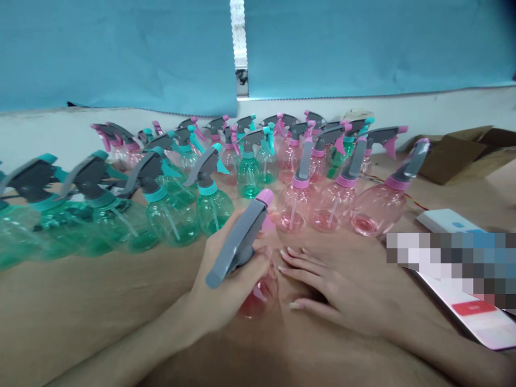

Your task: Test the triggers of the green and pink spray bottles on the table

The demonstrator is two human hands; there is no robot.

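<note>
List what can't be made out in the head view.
Head view:
- Flat screen device: screen mostly covered by a pixelated block, and cut off by the right edge.
- Pink spray bottle: neck and upper body hidden by the left hand.
- Back-row spray bottles: lower parts hidden by front rows.
- Leftmost green spray bottle: cut off by the left edge.

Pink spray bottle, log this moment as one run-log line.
left hand: holds pink spray bottle | right hand: open beside it
</note>
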